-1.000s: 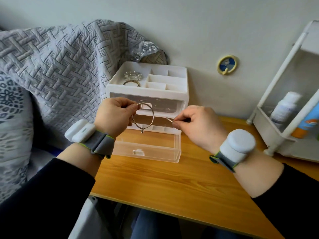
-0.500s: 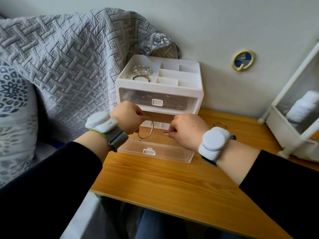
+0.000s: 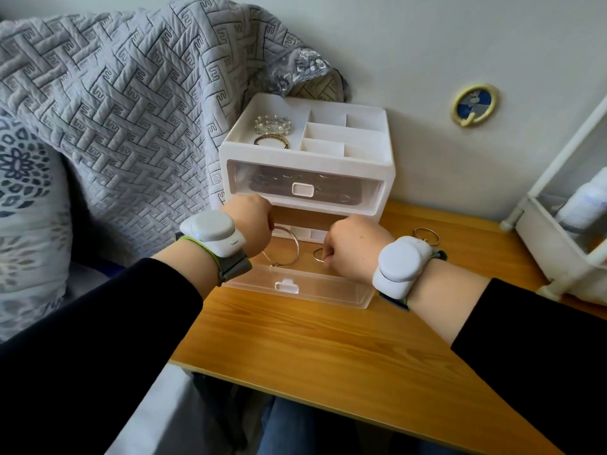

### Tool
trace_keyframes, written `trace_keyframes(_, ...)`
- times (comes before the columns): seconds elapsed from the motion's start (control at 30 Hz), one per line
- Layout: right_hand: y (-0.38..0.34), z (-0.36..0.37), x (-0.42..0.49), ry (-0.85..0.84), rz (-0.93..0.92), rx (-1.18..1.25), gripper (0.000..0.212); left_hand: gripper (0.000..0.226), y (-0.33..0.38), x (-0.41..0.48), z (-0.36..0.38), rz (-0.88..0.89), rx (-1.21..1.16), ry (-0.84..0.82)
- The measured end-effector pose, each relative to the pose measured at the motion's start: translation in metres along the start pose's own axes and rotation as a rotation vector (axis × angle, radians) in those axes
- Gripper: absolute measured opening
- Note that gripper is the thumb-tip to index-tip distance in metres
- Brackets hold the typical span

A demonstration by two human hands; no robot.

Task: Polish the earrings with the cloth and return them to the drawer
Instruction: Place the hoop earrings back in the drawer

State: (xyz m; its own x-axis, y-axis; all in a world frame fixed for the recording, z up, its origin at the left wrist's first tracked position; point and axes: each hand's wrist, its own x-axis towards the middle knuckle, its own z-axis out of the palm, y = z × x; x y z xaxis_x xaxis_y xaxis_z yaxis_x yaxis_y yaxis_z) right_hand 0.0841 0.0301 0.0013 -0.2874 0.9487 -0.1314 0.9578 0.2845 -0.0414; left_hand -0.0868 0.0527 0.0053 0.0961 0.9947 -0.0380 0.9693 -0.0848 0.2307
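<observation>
**Earrings held over the open drawer, one in each hand**

Large hoop (image 3: pixel 297 246) hangs from the left hand (image 3: pixel 251 221), fingers curled round its upper arc. The ring stands roughly upright, its bottom close behind the front wall of the clear drawer (image 3: pixel 295 287). Small hoop (image 3: pixel 317 255) is pinched by the right hand (image 3: pixel 353 252), fist curled, knuckles toward the organiser (image 3: pixel 305 152).

Key relation: the drawer is pulled out and lies straight below both hands, long axis left to right, so each hoop seems to need only a short drop. The left hand sits over the left half and the right hand over the middle.

More hoops (image 3: pixel 426 236) lie on the desk (image 3: pixel 312 339) beside the organiser, outside the drawer. The right hand is the nearer one.

Not resolved:
- Fingertips of both hands are hidden behind the backs of the hands.
- I cannot tell whether either hoop touches the drawer floor.
- No cloth is in view.
- I cannot count the hoops on the desk.
</observation>
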Motion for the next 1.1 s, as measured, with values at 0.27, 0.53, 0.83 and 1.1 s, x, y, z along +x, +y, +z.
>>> trace_keyframes(0.27,0.0,-0.01,-0.009,0.04,-0.027,0.088,0.019,0.016,-0.005,-0.001,0.003,0.046,0.126,-0.062)
trace_keyframes(0.53,-0.01,-0.007,-0.005,-0.056,-0.041,0.096,0.021,0.021,0.01,-0.006,0.005,0.103,0.115,-0.225)
trace_keyframes(0.83,-0.006,-0.005,0.002,-0.01,-0.004,0.06,0.021,0.016,0.012,0.003,0.004,0.108,0.196,-0.203)
trace_keyframes(1.1,0.002,-0.005,-0.005,0.062,-0.021,0.116,0.03,0.011,0.013,-0.002,0.002,0.1,0.109,-0.108)
